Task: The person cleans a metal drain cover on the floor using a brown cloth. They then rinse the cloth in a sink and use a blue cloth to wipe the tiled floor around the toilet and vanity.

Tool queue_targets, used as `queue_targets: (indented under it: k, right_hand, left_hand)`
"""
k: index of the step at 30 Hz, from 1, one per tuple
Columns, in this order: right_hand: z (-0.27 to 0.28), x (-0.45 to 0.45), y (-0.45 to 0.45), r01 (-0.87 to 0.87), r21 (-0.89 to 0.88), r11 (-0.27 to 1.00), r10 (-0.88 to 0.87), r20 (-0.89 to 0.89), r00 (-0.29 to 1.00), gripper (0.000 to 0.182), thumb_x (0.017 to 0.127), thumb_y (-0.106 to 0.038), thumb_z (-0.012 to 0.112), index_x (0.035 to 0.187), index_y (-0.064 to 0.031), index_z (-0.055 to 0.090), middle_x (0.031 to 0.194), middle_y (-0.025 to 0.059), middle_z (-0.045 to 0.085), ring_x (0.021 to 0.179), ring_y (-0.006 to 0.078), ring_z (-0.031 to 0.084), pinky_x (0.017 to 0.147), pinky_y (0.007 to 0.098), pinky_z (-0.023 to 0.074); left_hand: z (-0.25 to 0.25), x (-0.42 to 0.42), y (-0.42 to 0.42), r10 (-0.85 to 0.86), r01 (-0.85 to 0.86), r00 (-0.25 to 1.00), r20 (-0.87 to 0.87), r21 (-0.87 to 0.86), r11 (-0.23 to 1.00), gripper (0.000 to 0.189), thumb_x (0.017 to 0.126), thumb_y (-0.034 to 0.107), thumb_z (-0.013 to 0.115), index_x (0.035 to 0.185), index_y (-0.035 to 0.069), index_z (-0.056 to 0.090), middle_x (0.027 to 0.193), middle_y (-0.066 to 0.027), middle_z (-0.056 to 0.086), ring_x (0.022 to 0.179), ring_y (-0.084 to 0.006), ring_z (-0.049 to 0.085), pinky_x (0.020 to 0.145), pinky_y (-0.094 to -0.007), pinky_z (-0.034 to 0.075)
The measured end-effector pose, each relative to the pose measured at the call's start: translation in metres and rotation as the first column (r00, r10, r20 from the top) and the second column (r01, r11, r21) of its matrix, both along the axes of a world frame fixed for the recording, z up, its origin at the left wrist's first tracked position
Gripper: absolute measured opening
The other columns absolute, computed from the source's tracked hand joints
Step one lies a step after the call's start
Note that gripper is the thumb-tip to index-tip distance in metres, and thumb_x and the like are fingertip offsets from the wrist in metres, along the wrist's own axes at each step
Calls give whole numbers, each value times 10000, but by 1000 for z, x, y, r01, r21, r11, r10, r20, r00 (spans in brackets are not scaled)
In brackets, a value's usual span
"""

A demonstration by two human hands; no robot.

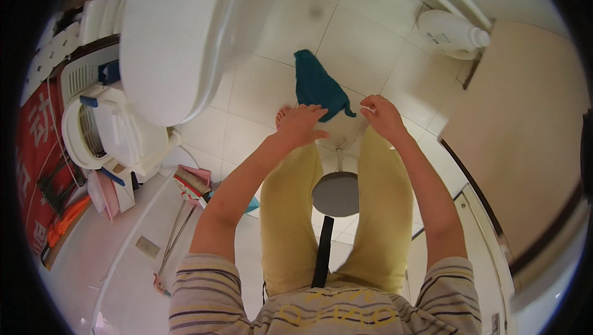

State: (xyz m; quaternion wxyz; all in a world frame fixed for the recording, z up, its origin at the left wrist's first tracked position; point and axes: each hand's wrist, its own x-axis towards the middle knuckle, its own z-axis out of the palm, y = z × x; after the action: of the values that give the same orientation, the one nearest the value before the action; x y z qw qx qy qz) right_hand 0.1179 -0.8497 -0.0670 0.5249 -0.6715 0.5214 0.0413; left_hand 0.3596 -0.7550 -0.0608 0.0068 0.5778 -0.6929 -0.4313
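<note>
A crumpled teal cloth (319, 85) lies before me on the pale tiled floor (366, 52). My left hand (303, 124) is over my knee at the cloth's near edge, with its thumb apart from the fingers and nothing visibly gripped. To the right of the cloth, my right hand (382, 115) hovers near my other knee, its fingers slightly bent and nothing visible between them. A narrow tail of the cloth points towards that hand without reaching it. Part of a bare foot shows beside my left hand.
At the left stand a toilet with its lid down (171, 47), a white plastic seat (129, 126), and a brush (192, 182) with a pink dustpan. A white jug (447, 33) stands by pipes at the upper right, near a beige panel (519, 140). Between my legs is a dark round surface (336, 193).
</note>
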Motion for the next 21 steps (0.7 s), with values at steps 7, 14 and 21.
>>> queue_targets:
  k: [7, 14, 21]
  right_hand:
    - [-197, -36, -31, -243, -236, 941, 145, -367, 919, 514, 811, -237, 687, 1260, -68, 503, 1310, 198, 468, 1236, 377, 403, 1001, 426, 391]
    - [-284, -51, -46, -356, -241, 903, 101, -686, 720, 1061, 699, -367, 795, 1478, -103, 125, 1501, 270, 115, 1367, 480, 172, 1015, 556, 351]
    - [-293, -21, -58, -309, -200, 930, 96, -677, 729, 1231, 582, -451, 845, 1448, 27, 112, 1454, 363, 129, 1350, 502, 197, 1006, 467, 405]
  left_hand:
    - [-236, -26, -17, 113, -105, 960, 256, -47, 993, 776, 823, 534, 600, 1445, 173, 308, 1498, -206, 223, 1345, -427, 252, 1048, -555, 287]
    - [-333, 32, -60, -127, 192, 976, 176, -422, 886, 936, 646, 535, 744, 1440, 256, 334, 1530, -134, 198, 1400, -398, 150, 1090, -586, 166]
    - [-365, 79, -225, 740, -413, 558, 375, -648, 640, 828, 843, 553, 528, 1466, 92, 235, 1497, -283, 152, 1341, -554, 114, 1015, -694, 146]
